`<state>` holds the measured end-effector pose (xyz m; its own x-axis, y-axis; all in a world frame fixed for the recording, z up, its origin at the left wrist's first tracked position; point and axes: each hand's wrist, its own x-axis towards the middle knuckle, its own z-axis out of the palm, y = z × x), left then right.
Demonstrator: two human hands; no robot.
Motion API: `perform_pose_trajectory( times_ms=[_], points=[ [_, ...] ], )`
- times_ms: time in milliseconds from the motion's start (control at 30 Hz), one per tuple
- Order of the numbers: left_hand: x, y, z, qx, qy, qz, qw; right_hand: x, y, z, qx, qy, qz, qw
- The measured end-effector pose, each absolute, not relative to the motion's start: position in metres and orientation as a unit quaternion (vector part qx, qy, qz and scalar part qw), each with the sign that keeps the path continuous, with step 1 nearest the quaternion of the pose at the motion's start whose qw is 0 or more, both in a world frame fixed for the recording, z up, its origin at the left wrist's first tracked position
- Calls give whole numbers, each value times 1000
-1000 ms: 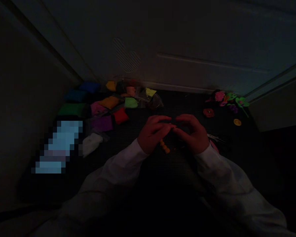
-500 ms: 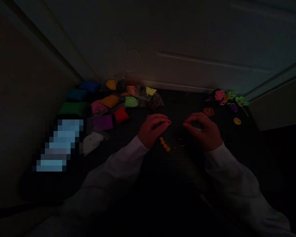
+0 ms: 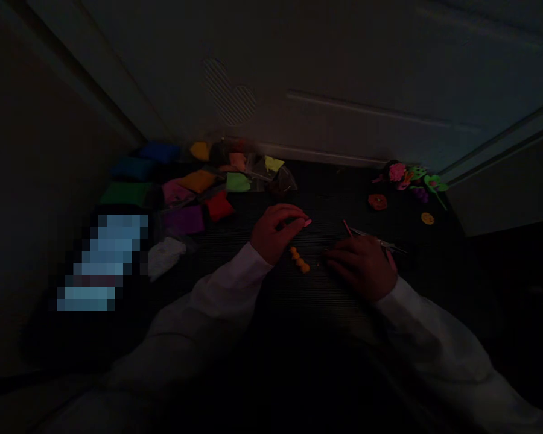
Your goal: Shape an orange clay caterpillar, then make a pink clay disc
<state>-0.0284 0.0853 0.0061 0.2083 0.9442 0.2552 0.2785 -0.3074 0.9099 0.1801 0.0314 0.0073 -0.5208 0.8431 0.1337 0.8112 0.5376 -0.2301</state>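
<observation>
My left hand [image 3: 278,232] is held over the dark table with thumb and fingers pinched together. A small pink spot shows at its fingertips; whether this is a held piece or a nail is too dark to tell. Just below it lies an orange strip of joined round lumps [image 3: 300,260]. Palm down on the table to the right, my right hand [image 3: 359,264] has its fingers stretched toward the middle, and I make out nothing held. A thin pink tool [image 3: 347,228] and scissors [image 3: 393,246] lie by that hand, partly hidden behind it.
Several coloured clay-like packs, among them purple [image 3: 184,219], red [image 3: 219,205] and white [image 3: 166,258], cover the left and back. A blurred bright screen [image 3: 102,259] is at left. Modelled flowers [image 3: 397,172], a red flower [image 3: 377,201] and a yellow disc [image 3: 428,218] sit at right.
My right hand first drew away from the left hand with a slim metallic thing in it, then came down flat on the table. The pink tool now lies there. My left hand stays pinched.
</observation>
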Motion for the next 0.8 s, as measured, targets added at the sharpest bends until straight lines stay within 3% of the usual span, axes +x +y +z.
perform_pose_trajectory(
  times_ms=[533, 800],
  points=[
    [-31, 86, 5, 676, 450, 448, 374, 169, 4, 10, -473, -873, 76, 96],
    [-30, 88, 3, 677, 449, 456, 364, 172, -19, 1, -456, -885, 20, 89]
  ],
)
